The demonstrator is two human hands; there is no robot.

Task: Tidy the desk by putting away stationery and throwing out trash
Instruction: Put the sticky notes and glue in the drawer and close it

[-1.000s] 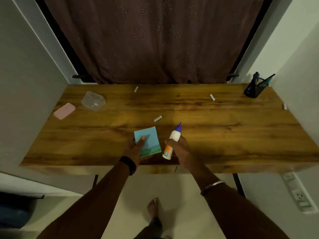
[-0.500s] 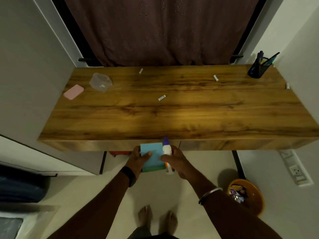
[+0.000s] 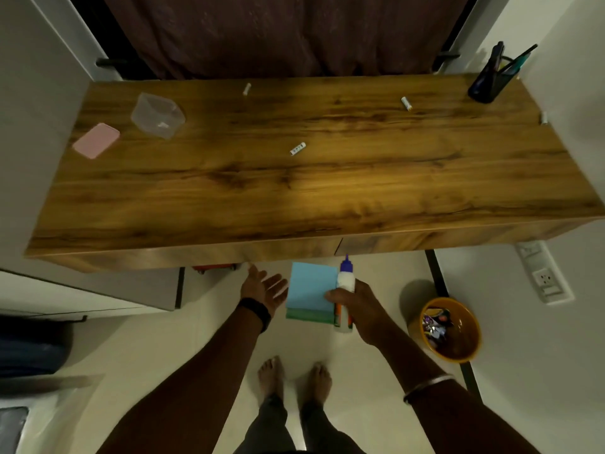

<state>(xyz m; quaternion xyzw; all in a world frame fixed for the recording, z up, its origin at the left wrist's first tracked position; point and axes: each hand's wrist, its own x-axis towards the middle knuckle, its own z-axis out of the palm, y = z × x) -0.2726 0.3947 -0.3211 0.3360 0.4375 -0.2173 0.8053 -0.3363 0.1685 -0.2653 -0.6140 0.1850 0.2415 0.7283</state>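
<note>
My right hand (image 3: 357, 303) holds a white glue bottle (image 3: 345, 281) with a purple cap together with a blue and green pad of sticky notes (image 3: 311, 291), below the front edge of the wooden desk (image 3: 327, 198). My left hand (image 3: 263, 286) is open, palm up, just left of the pad and apart from it. On the desk lie several small white scraps, one (image 3: 298, 149) near the middle, plus a pink eraser (image 3: 96, 140) and a clear plastic container (image 3: 158, 115) at the left. A dark pen holder (image 3: 487, 80) stands at the back right.
An orange bin (image 3: 450, 329) with trash in it sits on the floor at the right, under the desk's front edge. A wall socket (image 3: 545, 276) is further right. A dark curtain (image 3: 278, 31) hangs behind the desk. My bare feet (image 3: 294, 378) stand on the pale floor.
Both hands drew the pad and glue bottle off the desk towards me. My left hand let go of the pad and opened; my right hand now holds both.
</note>
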